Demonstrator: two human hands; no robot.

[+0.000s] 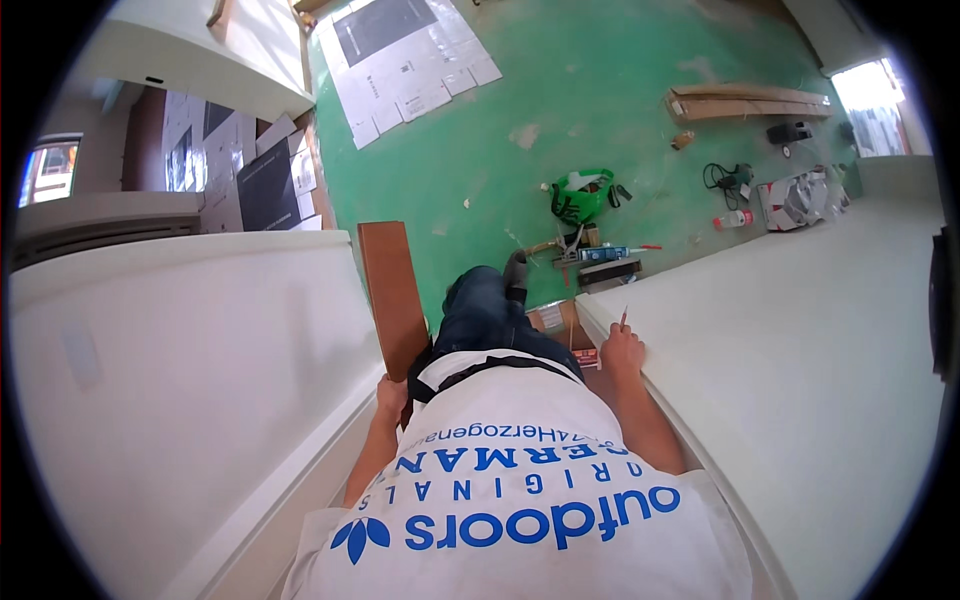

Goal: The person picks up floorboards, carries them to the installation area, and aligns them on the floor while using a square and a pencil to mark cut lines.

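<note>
My left hand [392,394], low by my left hip, is closed on the near end of a flat reddish-brown board [393,290]. The board points away from me, alongside a white wall; its grip end is partly hidden by my hand and clothes. On my other side, my right hand [622,350] is closed around a slim pencil [624,318] whose tip sticks up past the fingers. That hand is at the edge of a white surface [780,330].
White walls or panels [190,350] flank me closely. On the green floor [440,150] lie a green bag [583,195], several tools, a blue cartridge [605,254], a corded power tool [738,177], a bottle [733,220], flattened cardboard [440,95] and long brown packages [745,102].
</note>
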